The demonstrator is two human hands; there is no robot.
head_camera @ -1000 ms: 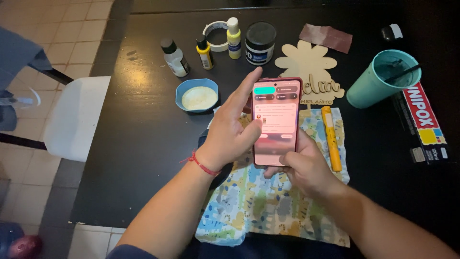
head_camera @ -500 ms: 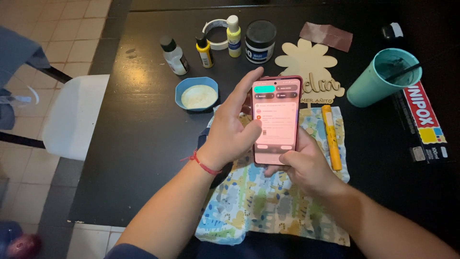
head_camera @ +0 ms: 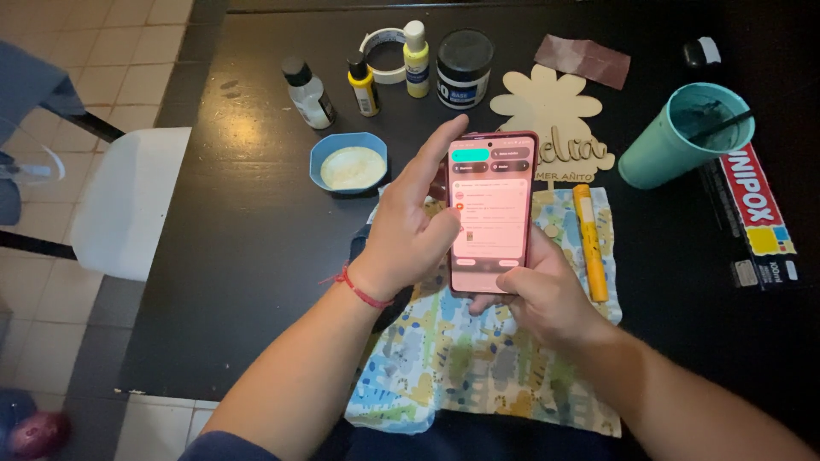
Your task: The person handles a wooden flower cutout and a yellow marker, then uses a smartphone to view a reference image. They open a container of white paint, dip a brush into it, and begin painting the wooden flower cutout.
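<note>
Both hands (head_camera: 410,243) (head_camera: 542,294) grip a lit phone (head_camera: 489,209); red-and-black box (head_camera: 752,218) far right.

A lit phone screen (head_camera: 489,213), pink with teal buttons, stands upright mid-counter. A red, yellow and blue box (head_camera: 753,218) lies at right; labelled bottles (head_camera: 366,85) stand behind.

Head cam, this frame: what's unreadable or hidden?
- Phone screen: lines too small and blurred to make out.
- Wooden flower cutout: its lower left is covered by the phone.
- Patterned cloth: middle hidden under the left hand and right hand.
- Teal cup: contents dark; only a thin handle sticks out.
- Box: far end fades into the dark table.
</note>
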